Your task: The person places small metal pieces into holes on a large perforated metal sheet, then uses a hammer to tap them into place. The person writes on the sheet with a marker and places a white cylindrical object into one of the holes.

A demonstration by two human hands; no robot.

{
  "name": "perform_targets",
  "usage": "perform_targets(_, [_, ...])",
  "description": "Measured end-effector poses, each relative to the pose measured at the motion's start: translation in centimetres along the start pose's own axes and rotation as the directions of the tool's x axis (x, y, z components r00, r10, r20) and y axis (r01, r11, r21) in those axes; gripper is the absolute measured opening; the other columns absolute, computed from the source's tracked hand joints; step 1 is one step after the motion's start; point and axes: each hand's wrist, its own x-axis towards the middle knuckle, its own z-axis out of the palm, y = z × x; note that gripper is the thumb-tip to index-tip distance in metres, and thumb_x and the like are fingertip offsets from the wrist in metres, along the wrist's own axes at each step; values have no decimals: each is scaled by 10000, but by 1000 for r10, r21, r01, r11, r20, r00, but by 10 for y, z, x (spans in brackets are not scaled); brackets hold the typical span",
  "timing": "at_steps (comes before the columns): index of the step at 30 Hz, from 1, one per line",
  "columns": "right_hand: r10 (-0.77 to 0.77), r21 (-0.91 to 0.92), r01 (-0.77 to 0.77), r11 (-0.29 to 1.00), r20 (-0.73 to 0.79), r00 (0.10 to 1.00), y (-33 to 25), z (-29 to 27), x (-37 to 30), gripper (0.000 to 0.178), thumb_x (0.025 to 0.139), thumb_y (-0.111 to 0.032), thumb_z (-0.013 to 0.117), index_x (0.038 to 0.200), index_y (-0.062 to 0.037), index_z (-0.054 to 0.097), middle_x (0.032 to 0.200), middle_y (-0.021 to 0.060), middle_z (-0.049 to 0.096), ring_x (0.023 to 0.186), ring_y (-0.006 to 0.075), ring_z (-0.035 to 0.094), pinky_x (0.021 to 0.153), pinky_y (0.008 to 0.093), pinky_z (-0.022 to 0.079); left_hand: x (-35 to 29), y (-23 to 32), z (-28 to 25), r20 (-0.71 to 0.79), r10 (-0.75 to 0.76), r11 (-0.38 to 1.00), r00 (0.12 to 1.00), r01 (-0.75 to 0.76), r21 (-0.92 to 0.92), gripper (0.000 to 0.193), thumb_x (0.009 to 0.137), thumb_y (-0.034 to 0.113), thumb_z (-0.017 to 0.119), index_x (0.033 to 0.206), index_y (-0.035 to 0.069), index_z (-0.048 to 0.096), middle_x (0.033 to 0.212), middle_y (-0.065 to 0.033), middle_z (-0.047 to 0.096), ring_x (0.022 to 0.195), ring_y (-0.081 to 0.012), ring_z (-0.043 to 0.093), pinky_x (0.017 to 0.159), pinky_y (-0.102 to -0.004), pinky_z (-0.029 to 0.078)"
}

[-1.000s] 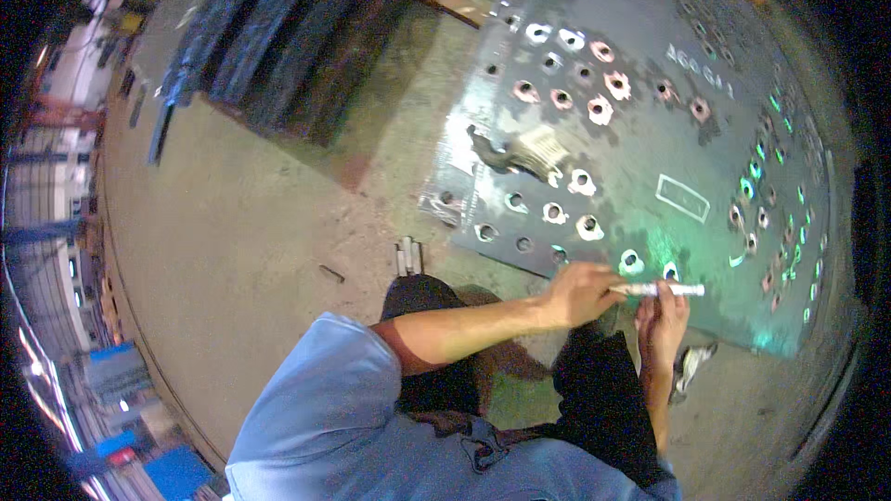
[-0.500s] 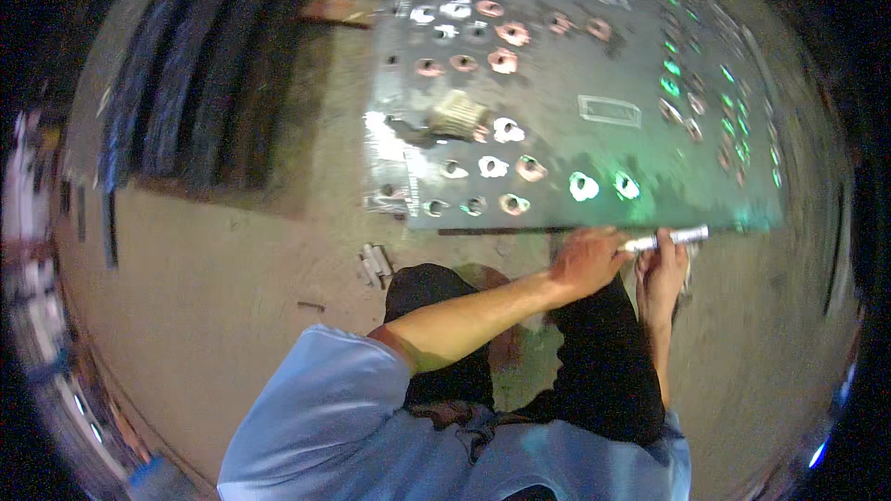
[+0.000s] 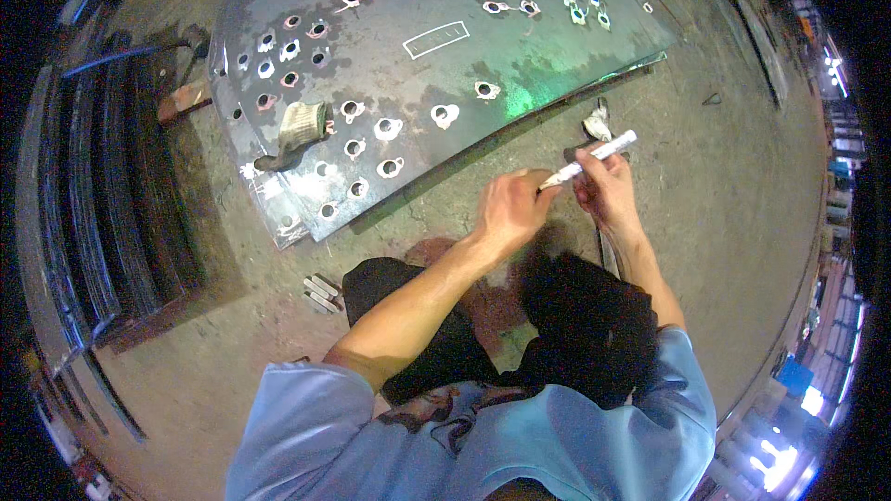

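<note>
Both hands are in front of my body, above the floor near the close edge of a dark steel plate (image 3: 436, 70). A white marker pen (image 3: 608, 147) slants up to the right between them. The fingers of my right hand (image 3: 610, 193) pinch its barrel. My left hand (image 3: 509, 213) closes on its lower left end; the fingers hide part of that end. Many drilled holes with bright rims dot the plate, along with white chalk-like marks. A dirty work glove (image 3: 302, 130) lies on the plate's left part.
Long dark steel bars (image 3: 116, 176) are stacked at the left. Several short grey-white pieces (image 3: 322, 293) lie by my left knee. A pale crumpled thing (image 3: 599, 119) is on the floor beyond my right hand. An orange-brown block (image 3: 184, 101) sits by the plate's left edge.
The view has turned, so the plate now appears tilted and farther left. The marker pen stays between both hands, and it slants more steeply than before.
</note>
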Motion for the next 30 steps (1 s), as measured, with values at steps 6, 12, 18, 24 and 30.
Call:
perform_targets(6, [4,176,-55,983,278,960,8,4,6,196,927,-216,658,858,-66,552,619,55,581,449,134,516,373,284,389,-25,24,-25,-50,-82,982,995,89,166,270,867,256,666,1015,37,716,886,-213,684,803,-404,659,711,-470,518])
perform_targets(12, [-32,240,-115,964,534,845,31,-10,4,146,940,-174,630,884,-62,554,644,67,585,481,161,545,407,298,432,-56,59,-28,21,-371,907,929,357,222,286,890,281,656,984,17,712,832,-224,683,788,-392,667,709,-451,518])
perform_targets(18, [-274,405,189,895,162,948,103,-63,41,146,941,-155,629,955,-16,588,730,86,634,569,156,586,462,292,470,-95,91,7,-62,-419,839,906,412,355,212,877,186,697,967,-6,699,873,-184,701,777,-299,689,707,-367,528])
perform_targets(24, [-299,501,285,817,-56,953,182,-92,75,227,934,-88,631,1123,30,587,877,152,673,706,210,657,595,333,546,-88,107,45,-176,-443,705,879,462,538,286,897,217,698,1015,-43,684,843,-147,710,793,-196,679,735,-330,519])
perform_targets(30, [-467,315,495,810,-164,869,197,-96,102,371,932,-149,661,1238,37,567,926,147,700,778,205,697,661,318,595,-67,77,93,-22,-457,658,889,354,665,288,897,266,698,1064,31,702,945,-177,725,793,-284,693,717,-355,526])
